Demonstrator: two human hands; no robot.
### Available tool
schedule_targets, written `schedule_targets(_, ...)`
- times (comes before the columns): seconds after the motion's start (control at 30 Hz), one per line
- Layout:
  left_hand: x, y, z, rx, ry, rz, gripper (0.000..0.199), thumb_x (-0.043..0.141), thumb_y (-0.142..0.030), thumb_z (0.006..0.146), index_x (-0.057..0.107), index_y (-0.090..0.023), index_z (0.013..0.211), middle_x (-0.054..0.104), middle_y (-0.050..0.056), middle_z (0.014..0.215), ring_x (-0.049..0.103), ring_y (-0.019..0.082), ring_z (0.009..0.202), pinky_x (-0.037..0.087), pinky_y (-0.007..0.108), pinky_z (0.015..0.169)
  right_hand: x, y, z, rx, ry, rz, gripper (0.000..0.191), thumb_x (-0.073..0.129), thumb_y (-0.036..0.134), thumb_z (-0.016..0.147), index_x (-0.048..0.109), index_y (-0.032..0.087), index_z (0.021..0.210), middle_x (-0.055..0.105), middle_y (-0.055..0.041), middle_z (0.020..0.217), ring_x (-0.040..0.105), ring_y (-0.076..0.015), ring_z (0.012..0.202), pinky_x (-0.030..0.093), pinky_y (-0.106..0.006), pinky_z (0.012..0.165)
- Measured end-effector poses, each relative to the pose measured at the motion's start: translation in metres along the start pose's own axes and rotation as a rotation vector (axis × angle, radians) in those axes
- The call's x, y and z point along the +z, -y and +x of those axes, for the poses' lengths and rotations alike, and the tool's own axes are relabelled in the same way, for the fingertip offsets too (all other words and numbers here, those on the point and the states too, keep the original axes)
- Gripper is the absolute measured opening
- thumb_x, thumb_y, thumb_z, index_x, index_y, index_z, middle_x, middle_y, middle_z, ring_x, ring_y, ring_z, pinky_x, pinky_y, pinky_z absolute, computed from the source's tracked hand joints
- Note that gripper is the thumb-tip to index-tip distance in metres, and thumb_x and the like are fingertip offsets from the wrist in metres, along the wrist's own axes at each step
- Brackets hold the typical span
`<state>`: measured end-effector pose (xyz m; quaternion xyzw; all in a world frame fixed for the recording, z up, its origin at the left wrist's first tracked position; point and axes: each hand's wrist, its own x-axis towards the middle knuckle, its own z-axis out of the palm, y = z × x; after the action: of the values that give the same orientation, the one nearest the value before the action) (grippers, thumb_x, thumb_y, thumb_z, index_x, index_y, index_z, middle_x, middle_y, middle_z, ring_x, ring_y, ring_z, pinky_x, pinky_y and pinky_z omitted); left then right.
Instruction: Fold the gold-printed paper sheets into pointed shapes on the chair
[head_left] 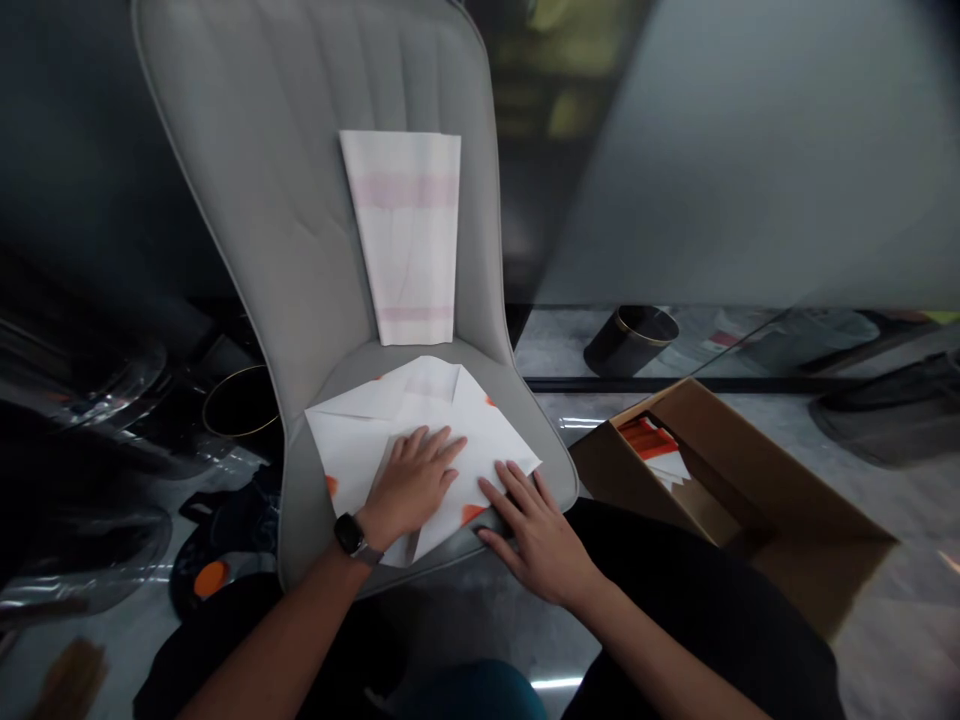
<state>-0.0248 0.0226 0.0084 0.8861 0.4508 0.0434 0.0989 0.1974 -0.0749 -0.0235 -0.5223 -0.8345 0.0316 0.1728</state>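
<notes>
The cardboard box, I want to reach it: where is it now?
In the head view, the cardboard box sits open on the floor at lower right, beside the grey chair, right of the right hand.

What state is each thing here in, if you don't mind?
Left hand: open, flat on the paper.
Right hand: open, fingertips at the paper's edge.
White orange-spotted paper: folded, lying on the chair seat.
Pink-striped white paper: folded, propped against the chair backrest.
Cardboard box: open, orange-and-white paper inside.

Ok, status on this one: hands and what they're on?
Left hand flat on white orange-marked paper; right hand at its edge. Paper on grey chair seat. Cardboard box beside it.
</notes>
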Motion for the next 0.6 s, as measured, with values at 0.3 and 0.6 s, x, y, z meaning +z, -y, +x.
schedule_targets(0.3,0.002,0.003,0.002,0.030,0.006,0.076,0.047,0.037,-0.035,0.107,0.048,-0.032,0.153,0.040,0.005,0.163,0.035,0.037,0.146,0.033,0.054,0.115,0.003,0.005,-0.002,0.132,0.028,-0.076,0.066,0.048,0.056,0.102,0.037,0.023,0.159,0.033,-0.0163,0.165,0.030,-0.0373,0.153,0.029,-0.066,0.118)
schedule_targets(0.6,0.004,0.002,0.002,0.017,0.017,0.060,0.048,0.043,-0.043,0.105,0.049,-0.035,0.152,0.037,0.005,0.165,0.031,0.041,0.149,0.032,0.059,0.116,-0.007,0.002,-0.008,0.320,-0.029,-0.097,0.069,0.045,0.062,0.100,0.043,0.021,0.156,0.043,-0.0163,0.160,0.042,-0.0415,0.145,0.031,-0.071,0.114)
